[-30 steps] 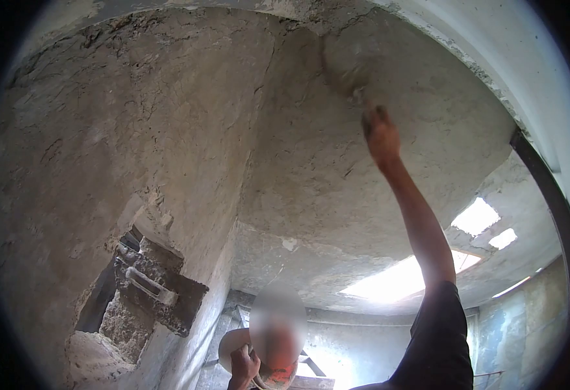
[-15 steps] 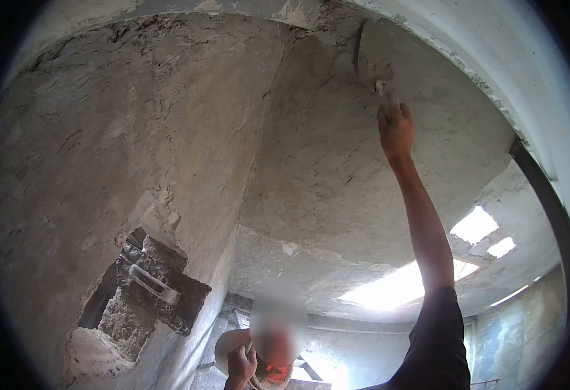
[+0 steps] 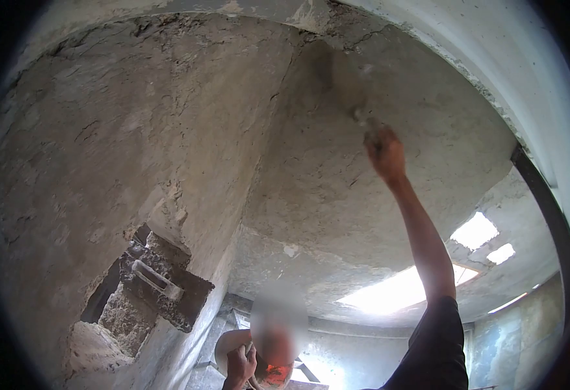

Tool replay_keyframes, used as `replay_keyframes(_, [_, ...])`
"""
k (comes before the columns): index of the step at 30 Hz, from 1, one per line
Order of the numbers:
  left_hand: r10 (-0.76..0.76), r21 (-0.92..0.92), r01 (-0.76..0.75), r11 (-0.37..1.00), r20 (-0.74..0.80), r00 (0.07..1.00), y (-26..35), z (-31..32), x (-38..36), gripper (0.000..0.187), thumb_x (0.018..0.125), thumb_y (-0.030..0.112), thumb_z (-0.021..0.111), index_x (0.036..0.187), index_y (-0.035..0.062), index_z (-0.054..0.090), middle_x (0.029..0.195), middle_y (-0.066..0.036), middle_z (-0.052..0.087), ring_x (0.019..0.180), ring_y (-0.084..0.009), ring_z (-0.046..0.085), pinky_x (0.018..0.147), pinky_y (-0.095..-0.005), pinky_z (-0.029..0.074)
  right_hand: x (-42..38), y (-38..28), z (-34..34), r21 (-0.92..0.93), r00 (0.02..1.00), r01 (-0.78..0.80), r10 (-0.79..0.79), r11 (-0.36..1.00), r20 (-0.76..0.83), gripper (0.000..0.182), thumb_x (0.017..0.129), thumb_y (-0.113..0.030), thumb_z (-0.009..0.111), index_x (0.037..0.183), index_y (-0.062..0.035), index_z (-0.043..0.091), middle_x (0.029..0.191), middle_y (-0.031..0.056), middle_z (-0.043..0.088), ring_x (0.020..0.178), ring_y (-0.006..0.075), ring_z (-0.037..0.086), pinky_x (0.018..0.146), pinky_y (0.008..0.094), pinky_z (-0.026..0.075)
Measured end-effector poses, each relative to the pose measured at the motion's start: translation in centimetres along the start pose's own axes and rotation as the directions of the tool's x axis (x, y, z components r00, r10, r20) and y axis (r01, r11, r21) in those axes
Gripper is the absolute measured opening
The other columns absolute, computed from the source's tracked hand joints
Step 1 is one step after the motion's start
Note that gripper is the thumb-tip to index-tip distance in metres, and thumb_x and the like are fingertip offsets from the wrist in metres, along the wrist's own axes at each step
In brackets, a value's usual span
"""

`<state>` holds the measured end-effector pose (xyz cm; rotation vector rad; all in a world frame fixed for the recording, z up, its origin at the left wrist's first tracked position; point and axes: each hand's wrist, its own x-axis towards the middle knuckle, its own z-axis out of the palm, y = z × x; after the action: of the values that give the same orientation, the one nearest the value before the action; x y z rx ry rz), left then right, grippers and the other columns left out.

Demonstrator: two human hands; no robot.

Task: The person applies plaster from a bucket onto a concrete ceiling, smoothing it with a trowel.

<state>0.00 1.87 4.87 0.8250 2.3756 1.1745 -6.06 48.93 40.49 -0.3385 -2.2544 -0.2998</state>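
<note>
My right hand (image 3: 385, 154) is raised high, closed round the handle of a trowel (image 3: 343, 84). Motion blurs the trowel's blade, which lies against or very near the grey plastered wall (image 3: 324, 175). Low in the view, my left hand (image 3: 240, 363) is closed on the rim of a round, pale container (image 3: 229, 344). Something orange-red shows beside that hand, and a blurred patch hides part of the container.
A rough opening at the lower left holds a metal box with a pale handle-like bar (image 3: 157, 279). A dark curved beam (image 3: 544, 201) runs down the right side. Bright openings (image 3: 389, 291) show at the lower right. A white curved edge (image 3: 493, 58) crosses the top right.
My right hand has moved down and slightly left, and the trowel has swung left and lower across the wall. My left hand has stayed in nearly the same place on the container.
</note>
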Motion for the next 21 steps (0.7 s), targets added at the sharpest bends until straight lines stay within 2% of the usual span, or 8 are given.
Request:
replay_keyframes(3, [-0.003, 0.028, 0.002, 1.0, 0.004, 1.0, -0.6, 0.3, 0.0, 0.039, 0.086, 0.033, 0.054, 0.072, -0.0026, 0.059, 0.065, -0.024, 0.058, 0.063, -0.043, 0.056, 0.062, -0.0485, 0.043, 2.8, -0.2, -2.4, -0.006, 0.981, -0.137, 0.135, 0.991, -0.143, 0.034, 0.079, -0.016, 0.062, 0.11, -0.0033, 0.055, 0.091, 0.021, 0.056, 0.076, 0.0382, 0.057, 0.066, 0.0449, 0.048])
replay_keyframes(7, [0.015, -0.046, -0.017, 0.999, -0.049, 0.999, -1.5, 1.3, -0.1, 0.04, 0.086, 0.034, 0.054, 0.072, -0.0027, 0.059, 0.063, -0.024, 0.057, 0.062, -0.0431, 0.057, 0.062, -0.0482, 0.043, 2.8, 0.9, -1.5, -0.107, 0.972, -0.15, 0.127, 0.983, -0.197, 0.039, 0.08, -0.016, 0.062, 0.116, -0.0046, 0.052, 0.1, 0.0222, 0.056, 0.083, 0.0385, 0.058, 0.071, 0.0447, 0.049])
replay_keyframes(11, [-0.013, -0.056, 0.011, 0.998, -0.039, 0.999, -0.5, 0.3, 0.0, 0.04, 0.086, 0.034, 0.054, 0.071, -0.0028, 0.059, 0.062, -0.023, 0.057, 0.061, -0.0433, 0.057, 0.06, -0.0479, 0.043, -3.8, 2.5, 3.7, -0.244, 0.989, -0.022, 0.056, 0.969, 0.134, 0.048, 0.085, -0.019, 0.056, 0.131, -0.013, 0.042, 0.118, 0.0215, 0.051, 0.094, 0.0392, 0.058, 0.081, 0.0448, 0.05])
replay_keyframes(13, [-0.042, -0.015, 0.043, 0.999, 0.029, 0.999, -0.7, 0.0, 0.0, 0.038, 0.085, 0.032, 0.055, 0.072, -0.0031, 0.057, 0.063, -0.024, 0.056, 0.061, -0.0435, 0.056, 0.059, -0.0491, 0.044, -6.2, -0.1, 4.2, -0.242, 0.917, -0.04, 0.132, 0.97, 0.377, 0.046, 0.086, -0.02, 0.054, 0.13, -0.0185, 0.042, 0.119, 0.0208, 0.051, 0.093, 0.0382, 0.058, 0.079, 0.0438, 0.051])
replay_keyframes(16, [-0.014, -0.036, 0.014, 0.999, -0.001, 1.0, -0.4, -0.3, 0.3, 0.038, 0.086, 0.032, 0.055, 0.07, -0.0028, 0.056, 0.063, -0.024, 0.056, 0.062, -0.0433, 0.056, 0.059, -0.0491, 0.044, -7.0, -3.1, 2.1, -0.152, 0.833, -0.047, 0.123, 0.987, 0.539, 0.049, 0.085, -0.019, 0.056, 0.131, -0.0219, 0.041, 0.118, 0.0196, 0.051, 0.091, 0.037, 0.059, 0.075, 0.0422, 0.052])
replay_keyframes(17, [-0.014, -0.035, 0.014, 0.999, -0.002, 1.0, -0.6, -0.4, 0.3, 0.038, 0.086, 0.032, 0.055, 0.07, -0.0028, 0.056, 0.063, -0.024, 0.056, 0.062, -0.0433, 0.056, 0.059, -0.0491, 0.044, -7.0, -2.6, 2.0, -0.151, 0.834, -0.048, 0.122, 0.987, 0.538, 0.049, 0.085, -0.019, 0.056, 0.131, -0.0219, 0.041, 0.118, 0.0196, 0.051, 0.091, 0.037, 0.059, 0.075, 0.0422, 0.052])
replay_keyframes(19, [-0.044, -0.005, 0.044, 0.999, 0.038, 0.998, -0.8, -0.3, 0.3, 0.039, 0.086, 0.034, 0.054, 0.073, -0.0022, 0.059, 0.067, -0.023, 0.059, 0.064, -0.0422, 0.057, 0.061, -0.0474, 0.043, -6.8, -0.6, 1.3, -0.177, 0.955, -0.032, 0.082, 0.984, 0.285, 0.049, 0.084, -0.018, 0.057, 0.13, -0.0202, 0.042, 0.116, 0.0192, 0.052, 0.089, 0.0361, 0.059, 0.073, 0.0419, 0.052])
replay_keyframes(21, [-0.018, -0.012, 0.019, 1.0, 0.016, 1.0, -0.4, -0.3, 0.4, 0.037, 0.086, 0.033, 0.055, 0.072, -0.0018, 0.057, 0.065, -0.023, 0.057, 0.063, -0.0425, 0.057, 0.06, -0.0477, 0.043, -5.0, 0.9, 0.0, -0.174, 0.984, -0.141, 0.157, 0.975, 0.08, 0.048, 0.084, -0.018, 0.058, 0.13, -0.0199, 0.043, 0.114, 0.0211, 0.053, 0.088, 0.0374, 0.059, 0.072, 0.0431, 0.052])
